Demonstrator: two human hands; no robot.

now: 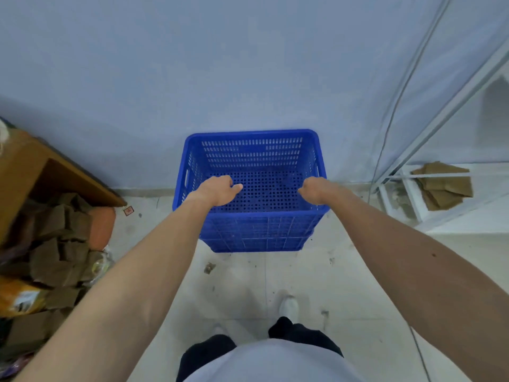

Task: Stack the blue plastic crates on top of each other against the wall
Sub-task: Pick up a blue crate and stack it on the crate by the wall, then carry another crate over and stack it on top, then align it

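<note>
A blue perforated plastic crate (252,134) stands against the pale wall, sitting on a second blue crate (256,244) whose front wall shows just below it. The top crate is empty inside. My left hand (217,190) hovers over the crate's near left corner, fingers loosely curled and thumb pointing right, holding nothing. Over the near right corner, my right hand (316,190) is held the same way, also with nothing in it. Both forearms cross the near rim.
A brown wooden desk (33,164) with a heap of cardboard and paper (57,244) beneath it fills the left. A white metal rack (413,194) holding brown paper stands on the right, with cables running down the wall. My feet stand on the tiled floor (248,285).
</note>
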